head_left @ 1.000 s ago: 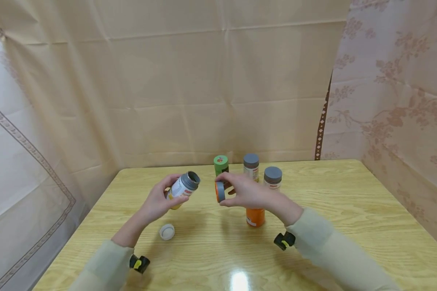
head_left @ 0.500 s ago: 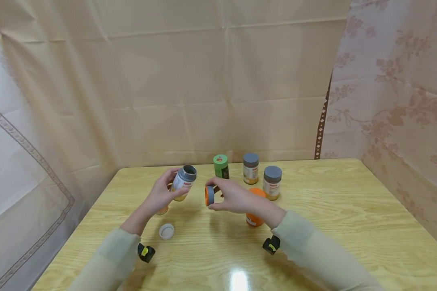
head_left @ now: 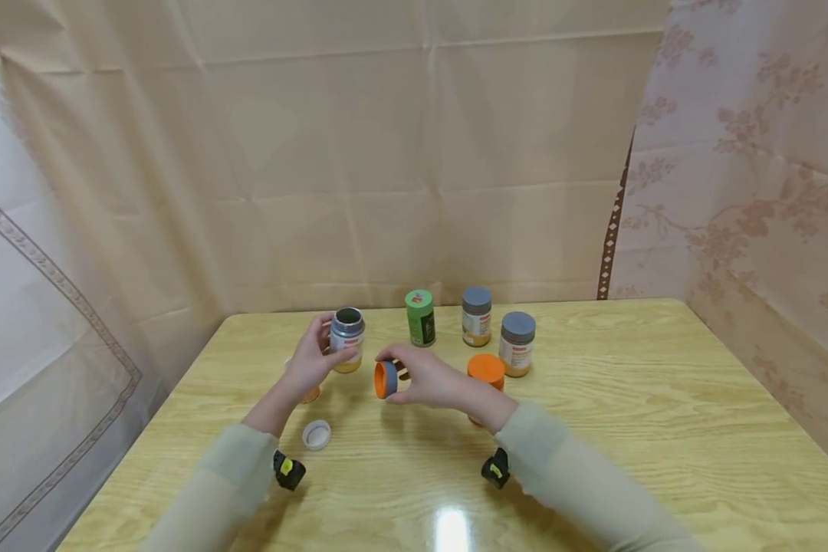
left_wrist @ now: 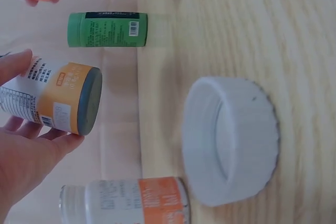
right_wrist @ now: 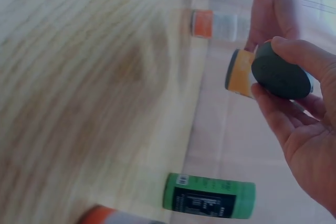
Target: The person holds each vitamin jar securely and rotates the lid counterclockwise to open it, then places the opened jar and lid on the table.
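My left hand (head_left: 310,362) grips a lidless supplement jar (head_left: 347,351) around its side, mouth upward, with a grey threaded neck and a white and yellow label. In the left wrist view the jar's dark base (left_wrist: 90,102) shows apart from the table. Just right of the jar, my right hand (head_left: 424,377) pinches a grey lid (head_left: 391,379) by its edge, its orange inside turned toward the left. Below my left hand a white cap (head_left: 316,435) lies on the table. An uncapped white and orange bottle (left_wrist: 121,201) stands nearby, mostly hidden behind my left wrist in the head view.
A green jar (head_left: 421,318) and two grey-lidded jars, one farther back (head_left: 476,317) and one nearer jar (head_left: 517,345), stand behind and right of my right hand. My right forearm partly covers an orange-lidded bottle (head_left: 486,369). Curtains hang behind the wooden table (head_left: 628,399).
The jar in my left hand has gone from tilted to upright. My right hand has moved left with the lid, closer to the jar.
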A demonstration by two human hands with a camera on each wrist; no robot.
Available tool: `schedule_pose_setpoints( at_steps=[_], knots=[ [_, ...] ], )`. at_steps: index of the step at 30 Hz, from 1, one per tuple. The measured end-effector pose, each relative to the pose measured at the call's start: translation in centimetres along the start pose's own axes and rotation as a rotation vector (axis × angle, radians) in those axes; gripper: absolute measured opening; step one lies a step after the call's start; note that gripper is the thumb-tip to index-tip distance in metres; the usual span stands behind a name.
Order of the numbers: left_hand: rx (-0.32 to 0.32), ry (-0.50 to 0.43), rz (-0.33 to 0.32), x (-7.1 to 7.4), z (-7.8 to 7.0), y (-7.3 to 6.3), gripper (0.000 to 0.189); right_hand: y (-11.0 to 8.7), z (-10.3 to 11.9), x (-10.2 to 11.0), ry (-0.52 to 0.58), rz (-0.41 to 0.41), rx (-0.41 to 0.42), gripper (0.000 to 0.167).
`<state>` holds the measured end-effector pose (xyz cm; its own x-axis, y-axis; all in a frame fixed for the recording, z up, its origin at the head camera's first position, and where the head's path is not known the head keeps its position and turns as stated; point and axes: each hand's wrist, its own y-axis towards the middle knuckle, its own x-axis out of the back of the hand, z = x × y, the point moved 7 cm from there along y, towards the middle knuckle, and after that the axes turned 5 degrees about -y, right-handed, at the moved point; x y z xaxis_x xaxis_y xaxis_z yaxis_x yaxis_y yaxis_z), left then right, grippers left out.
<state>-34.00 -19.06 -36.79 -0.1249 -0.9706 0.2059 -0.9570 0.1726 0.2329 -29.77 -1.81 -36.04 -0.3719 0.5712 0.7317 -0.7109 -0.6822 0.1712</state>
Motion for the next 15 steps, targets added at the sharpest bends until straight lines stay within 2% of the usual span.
schedule_pose_setpoints(
  at_steps=[3, 7, 15],
  knots=[
    [0.009, -0.030, -0.022, -0.2, 0.4, 0.1, 0.063, 0.3, -0.4, -0.6, 0.025, -0.003, 0.003, 0.055],
    [0.028, -0.027, -0.040, -0.4, 0.9, 0.2, 0.063, 0.6, -0.7, -1.3, 0.057, -0.002, 0.009, 0.053],
    [0.059, -0.040, -0.077, -0.2, 1.9, 0.5, 0.062, 1.2, -1.5, -2.7, 0.031, 0.005, 0.004, 0.049]
  ],
)
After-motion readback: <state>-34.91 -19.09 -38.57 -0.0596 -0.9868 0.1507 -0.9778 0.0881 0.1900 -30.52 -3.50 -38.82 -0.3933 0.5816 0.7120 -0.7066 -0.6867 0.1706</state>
